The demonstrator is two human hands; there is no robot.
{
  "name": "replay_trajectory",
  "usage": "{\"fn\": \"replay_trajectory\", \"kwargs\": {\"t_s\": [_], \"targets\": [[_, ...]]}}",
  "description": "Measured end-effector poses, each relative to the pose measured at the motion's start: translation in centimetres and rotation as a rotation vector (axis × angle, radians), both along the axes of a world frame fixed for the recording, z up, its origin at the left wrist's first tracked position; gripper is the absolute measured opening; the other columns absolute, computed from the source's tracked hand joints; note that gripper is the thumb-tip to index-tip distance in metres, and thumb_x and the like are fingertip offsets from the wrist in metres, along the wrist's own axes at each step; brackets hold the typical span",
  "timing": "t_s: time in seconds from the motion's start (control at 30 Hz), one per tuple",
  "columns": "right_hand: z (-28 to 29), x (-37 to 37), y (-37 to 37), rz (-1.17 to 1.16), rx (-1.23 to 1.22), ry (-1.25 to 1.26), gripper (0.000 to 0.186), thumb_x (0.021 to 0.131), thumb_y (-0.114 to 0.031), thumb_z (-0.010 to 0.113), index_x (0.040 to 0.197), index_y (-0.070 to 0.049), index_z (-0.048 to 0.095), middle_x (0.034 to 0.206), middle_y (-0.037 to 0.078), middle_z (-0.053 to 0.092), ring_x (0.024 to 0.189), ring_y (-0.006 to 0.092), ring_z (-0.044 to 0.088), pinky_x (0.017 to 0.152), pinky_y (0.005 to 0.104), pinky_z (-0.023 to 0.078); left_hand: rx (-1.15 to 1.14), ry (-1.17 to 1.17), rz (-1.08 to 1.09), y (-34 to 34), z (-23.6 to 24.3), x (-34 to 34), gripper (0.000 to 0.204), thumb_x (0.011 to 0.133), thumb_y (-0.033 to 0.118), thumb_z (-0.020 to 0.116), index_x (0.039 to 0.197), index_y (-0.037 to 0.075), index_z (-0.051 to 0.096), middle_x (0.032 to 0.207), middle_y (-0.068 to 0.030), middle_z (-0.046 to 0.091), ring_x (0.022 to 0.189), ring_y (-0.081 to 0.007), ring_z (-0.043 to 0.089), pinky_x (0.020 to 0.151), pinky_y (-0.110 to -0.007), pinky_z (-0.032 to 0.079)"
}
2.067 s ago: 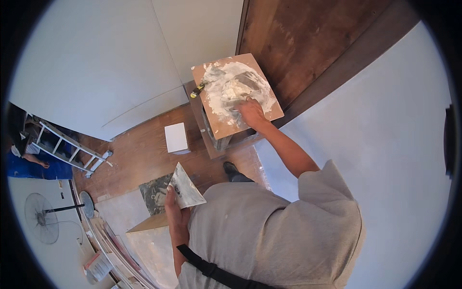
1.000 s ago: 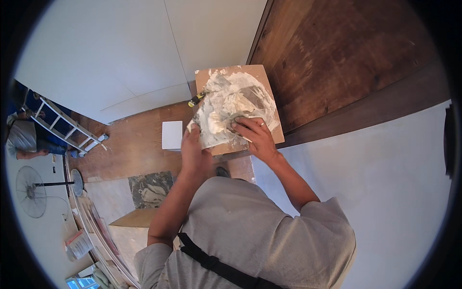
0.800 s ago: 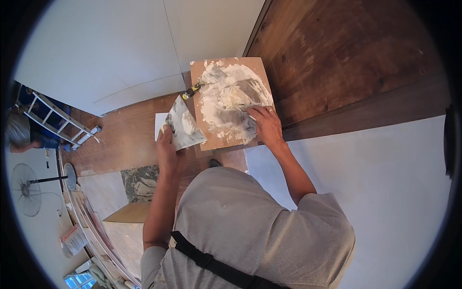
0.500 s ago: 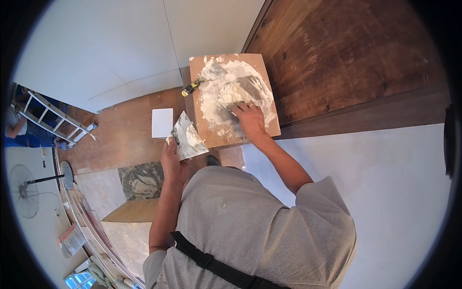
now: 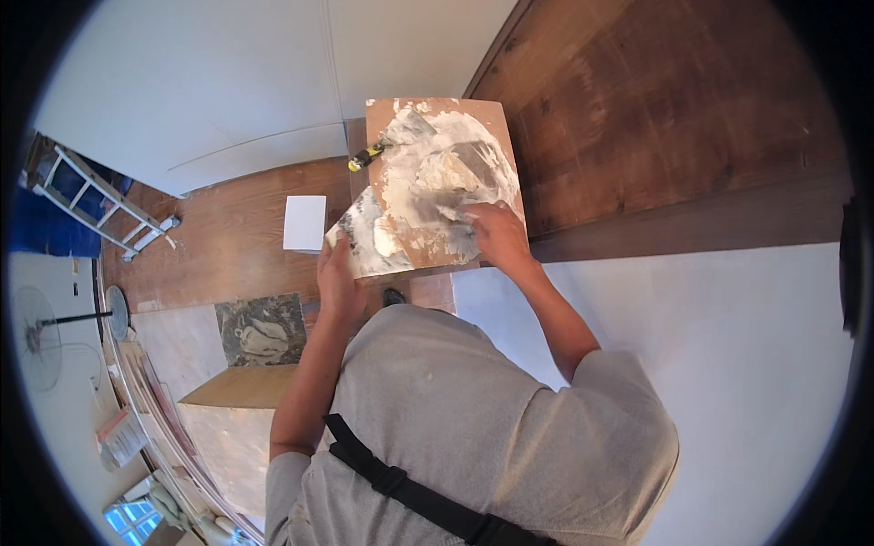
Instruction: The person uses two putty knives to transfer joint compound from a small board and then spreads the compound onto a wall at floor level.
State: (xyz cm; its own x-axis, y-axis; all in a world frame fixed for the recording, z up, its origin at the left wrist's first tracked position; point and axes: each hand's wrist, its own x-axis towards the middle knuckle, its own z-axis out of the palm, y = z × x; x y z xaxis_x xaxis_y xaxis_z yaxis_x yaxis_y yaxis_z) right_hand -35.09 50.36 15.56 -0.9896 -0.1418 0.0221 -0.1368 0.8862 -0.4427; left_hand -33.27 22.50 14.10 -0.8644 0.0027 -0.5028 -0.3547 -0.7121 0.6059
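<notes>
My left hand (image 5: 340,282) grips a pale, stained flat plate (image 5: 360,232) with a lump of white paste, held at the lower left of a brown board (image 5: 503,191), partly overlapping it. The board rests on a stand and carries spread white-grey paste (image 5: 451,168) with a thicker mound in the middle. My right hand (image 5: 496,237) is closed on what looks like a thin scraper (image 5: 451,212), low over the paste at the board's right side; the tool is partly hidden by fingers and paste. A yellow-and-black handled tool (image 5: 362,159) lies at the board's left edge.
A white block (image 5: 305,221) stands on the wooden floor to the left. Farther left are an aluminium ladder (image 5: 100,200), blue sheeting (image 5: 59,227) and a fan (image 5: 36,335). A stained box (image 5: 228,437) with a dark panel (image 5: 259,328) is below. Dark wood panelling (image 5: 655,109) borders the board's right.
My left hand has moved the plate up and right against the board's corner since half a second ago. My right hand has shifted right and slightly down over the paste.
</notes>
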Motion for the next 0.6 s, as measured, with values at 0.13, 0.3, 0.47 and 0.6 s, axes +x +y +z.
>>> {"fn": "replay_trajectory", "kwargs": {"t_s": [0.13, 0.3, 0.47, 0.6], "targets": [[3.9, 0.2, -1.5, -0.168, -0.669, -0.009, 0.032, 0.094, -0.019, 0.058, 0.119, -0.001, 0.063, 0.102, 0.015, 0.067, 0.098, 0.0247, 0.061, 0.092, 0.0328, 0.044, -0.012, 0.03, -0.032, 2.9, 0.3, -1.2, 0.031, 0.102, 0.026, 0.043, 0.125, 0.006, 0.048, 0.114, -0.0079, 0.061, 0.097, -0.0192, 0.065, 0.075, -0.035, 0.057], [5.8, 2.4, -5.6, 0.02, -0.769, 0.463, 0.037, 0.099, -0.021, 0.05, 0.12, 0.008, 0.058, 0.116, 0.016, 0.063, 0.111, 0.0249, 0.057, 0.097, 0.0345, 0.042, 0.099, -0.032, 0.005, 6.9, 3.7, -2.0, 0.029, 0.104, 0.026, 0.038, 0.124, 0.008, 0.047, 0.112, -0.0076, 0.062, 0.095, -0.0197, 0.066, 0.072, -0.035, 0.057], [5.9, 2.1, -5.8, 0.261, -0.578, 0.611, 0.042, 0.076, 0.009, 0.054, 0.114, -0.004, 0.066, 0.117, 0.016, 0.064, 0.1, 0.0325, 0.058, 0.09, 0.0389, 0.045, 0.153, 0.1, 0.018, 7.3, 5.0, -1.9, 0.03, 0.105, 0.027, 0.035, 0.124, 0.006, 0.047, 0.115, -0.0076, 0.061, 0.098, -0.0202, 0.065, 0.075, -0.037, 0.056], [4.3, 1.9, -2.4, 0.235, -0.292, 0.445, 0.046, 0.072, 0.012, 0.052, 0.112, -0.008, 0.067, 0.114, 0.011, 0.065, 0.098, 0.0306, 0.057, 0.088, 0.0381, 0.046, 0.14, 0.172, 0.057, 5.7, 6.0, -1.4, 0.031, 0.104, 0.027, 0.039, 0.124, 0.005, 0.047, 0.118, -0.0089, 0.059, 0.103, -0.021, 0.063, 0.081, -0.039, 0.055]]}}
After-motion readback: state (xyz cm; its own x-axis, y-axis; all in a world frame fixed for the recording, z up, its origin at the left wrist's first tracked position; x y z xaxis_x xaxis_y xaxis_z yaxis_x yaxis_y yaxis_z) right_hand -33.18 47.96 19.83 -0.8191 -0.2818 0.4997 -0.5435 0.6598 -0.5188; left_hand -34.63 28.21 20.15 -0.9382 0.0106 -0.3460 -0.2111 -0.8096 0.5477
